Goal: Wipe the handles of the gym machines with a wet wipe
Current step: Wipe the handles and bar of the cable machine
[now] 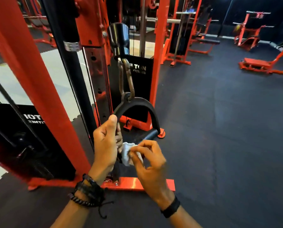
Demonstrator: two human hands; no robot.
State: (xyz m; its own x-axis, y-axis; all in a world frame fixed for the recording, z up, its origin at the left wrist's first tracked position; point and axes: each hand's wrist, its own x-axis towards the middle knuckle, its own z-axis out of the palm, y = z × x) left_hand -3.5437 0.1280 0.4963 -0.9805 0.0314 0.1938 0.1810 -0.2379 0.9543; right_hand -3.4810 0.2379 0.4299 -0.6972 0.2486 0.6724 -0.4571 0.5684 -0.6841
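Below the red cable machine (158,46), your left hand (105,145) curls its fingers around the black strap of the stirrup handle (135,104), which hangs from a carabiner (126,78). Your right hand (148,163) pinches a crumpled white wet wipe (126,152) against the handle's grip bar (151,134). Dark rubber floor (219,129) spreads toward more red machines (249,35). Lettering on the weight-stack shield (137,76) is only partly legible.

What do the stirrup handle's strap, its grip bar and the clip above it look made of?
Strap: probably black nylon webbing, matte, bending in a soft arch. Grip bar: looks like smooth dark plastic or rubber, slight sheen. Clip: metal, dull brownish, seemingly tarnished or rusted.
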